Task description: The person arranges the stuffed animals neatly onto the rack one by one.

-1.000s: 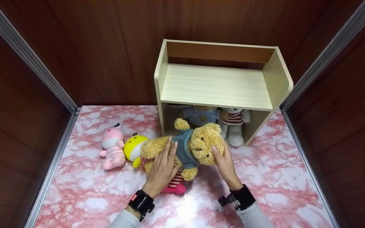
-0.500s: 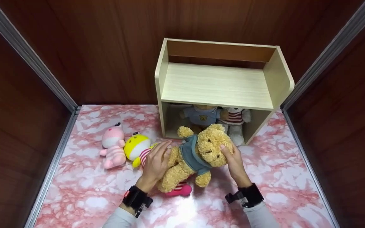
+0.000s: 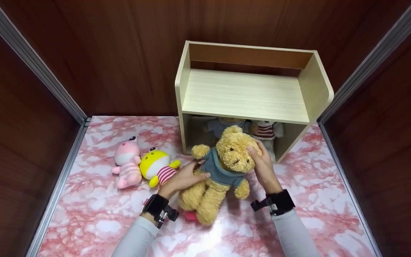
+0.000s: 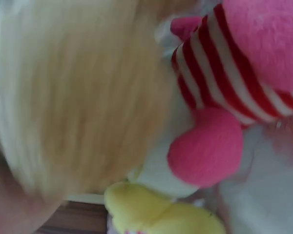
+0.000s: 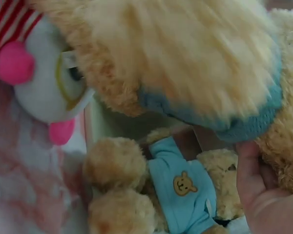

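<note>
A curly-haired tan teddy bear (image 3: 211,200) in a teal shirt leans upward in front of the shelf in the head view. My right hand (image 3: 267,167) grips its head, thumb on the face and the other fingers behind. At its side my left hand (image 3: 187,176) holds the torso, thumb over the front of the shirt. Blurred tan fur (image 4: 88,97) fills much of the left wrist view. Beside that fur lies a plush with pink arms (image 4: 205,148) and red-and-white stripes; the bear hides most of it in the head view.
A pale wooden shelf (image 3: 244,94) stands behind. Its lower compartment holds a bear in a light blue shirt (image 5: 178,187) and a white plush in red stripes (image 3: 265,132). Left lie a yellow plush (image 3: 155,164) and a pink plush (image 3: 127,166). Dark panels (image 3: 30,142) enclose the sides.
The teddy bear has turned from lying sideways to more upright, head up and legs down, and shifted right. My left hand has gone from flat on it to holding its side.
</note>
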Action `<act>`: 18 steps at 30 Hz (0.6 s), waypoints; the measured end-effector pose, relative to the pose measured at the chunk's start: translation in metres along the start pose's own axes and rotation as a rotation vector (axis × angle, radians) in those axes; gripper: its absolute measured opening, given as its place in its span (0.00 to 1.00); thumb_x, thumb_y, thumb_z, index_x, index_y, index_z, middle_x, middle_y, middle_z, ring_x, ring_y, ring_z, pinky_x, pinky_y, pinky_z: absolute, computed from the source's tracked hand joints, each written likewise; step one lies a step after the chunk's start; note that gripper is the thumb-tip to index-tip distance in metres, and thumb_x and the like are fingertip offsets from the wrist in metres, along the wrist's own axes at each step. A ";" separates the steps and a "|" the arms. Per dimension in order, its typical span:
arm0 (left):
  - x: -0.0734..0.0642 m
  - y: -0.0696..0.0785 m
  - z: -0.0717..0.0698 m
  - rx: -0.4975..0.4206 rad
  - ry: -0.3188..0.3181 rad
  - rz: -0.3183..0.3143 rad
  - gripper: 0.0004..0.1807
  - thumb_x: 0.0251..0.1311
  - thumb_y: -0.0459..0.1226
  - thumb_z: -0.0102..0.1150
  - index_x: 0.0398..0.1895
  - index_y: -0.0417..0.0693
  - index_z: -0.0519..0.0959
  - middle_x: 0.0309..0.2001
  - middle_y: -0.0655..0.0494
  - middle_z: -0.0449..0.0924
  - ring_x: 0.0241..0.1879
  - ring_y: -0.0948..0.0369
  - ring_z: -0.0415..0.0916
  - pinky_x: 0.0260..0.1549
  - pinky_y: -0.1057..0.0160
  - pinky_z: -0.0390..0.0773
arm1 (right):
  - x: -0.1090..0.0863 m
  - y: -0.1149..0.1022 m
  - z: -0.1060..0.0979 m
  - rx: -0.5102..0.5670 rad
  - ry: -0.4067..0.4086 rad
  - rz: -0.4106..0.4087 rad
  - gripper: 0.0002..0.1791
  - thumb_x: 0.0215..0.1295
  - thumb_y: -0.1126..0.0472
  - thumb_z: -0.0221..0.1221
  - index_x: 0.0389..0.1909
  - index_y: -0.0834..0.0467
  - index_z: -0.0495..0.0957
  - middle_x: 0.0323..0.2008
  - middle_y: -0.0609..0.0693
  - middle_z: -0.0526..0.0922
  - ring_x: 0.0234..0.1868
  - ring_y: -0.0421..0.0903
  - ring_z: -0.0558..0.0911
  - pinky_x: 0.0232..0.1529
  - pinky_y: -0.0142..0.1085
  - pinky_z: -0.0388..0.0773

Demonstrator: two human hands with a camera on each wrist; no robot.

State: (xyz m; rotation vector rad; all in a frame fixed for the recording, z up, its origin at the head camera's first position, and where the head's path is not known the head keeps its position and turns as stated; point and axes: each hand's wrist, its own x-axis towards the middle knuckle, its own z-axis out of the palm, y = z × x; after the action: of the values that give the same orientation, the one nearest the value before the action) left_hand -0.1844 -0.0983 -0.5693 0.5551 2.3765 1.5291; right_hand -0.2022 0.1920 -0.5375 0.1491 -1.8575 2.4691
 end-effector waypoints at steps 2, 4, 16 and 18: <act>0.002 -0.002 0.003 -0.046 -0.030 0.031 0.38 0.66 0.53 0.66 0.72 0.40 0.72 0.65 0.41 0.77 0.64 0.47 0.74 0.67 0.46 0.71 | 0.004 0.000 0.005 0.009 0.012 0.000 0.23 0.76 0.63 0.54 0.68 0.65 0.68 0.58 0.57 0.78 0.54 0.49 0.82 0.55 0.39 0.81; 0.002 -0.005 0.008 -0.072 -0.023 0.047 0.37 0.65 0.54 0.67 0.69 0.40 0.75 0.60 0.43 0.81 0.59 0.49 0.78 0.63 0.48 0.75 | 0.007 0.001 0.010 -0.004 0.041 0.006 0.22 0.77 0.61 0.55 0.67 0.65 0.69 0.57 0.56 0.78 0.54 0.48 0.81 0.55 0.37 0.80; -0.004 -0.023 0.033 -0.282 0.283 -0.036 0.33 0.64 0.46 0.69 0.65 0.33 0.76 0.58 0.40 0.82 0.59 0.47 0.78 0.66 0.49 0.72 | 0.003 0.017 0.031 0.007 0.133 0.095 0.40 0.76 0.47 0.59 0.78 0.62 0.57 0.50 0.52 0.77 0.38 0.38 0.80 0.38 0.28 0.78; -0.004 -0.025 0.033 -0.307 0.332 -0.054 0.33 0.64 0.45 0.69 0.66 0.32 0.75 0.60 0.39 0.81 0.61 0.47 0.76 0.68 0.48 0.69 | -0.001 0.021 0.032 -0.015 0.121 0.118 0.41 0.76 0.46 0.58 0.79 0.63 0.54 0.56 0.55 0.75 0.42 0.40 0.80 0.46 0.30 0.77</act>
State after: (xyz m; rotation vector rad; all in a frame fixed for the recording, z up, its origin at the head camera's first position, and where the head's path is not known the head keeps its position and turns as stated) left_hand -0.1709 -0.0825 -0.6057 0.1771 2.2842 2.0441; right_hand -0.2022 0.1555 -0.5493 -0.1111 -1.8855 2.4759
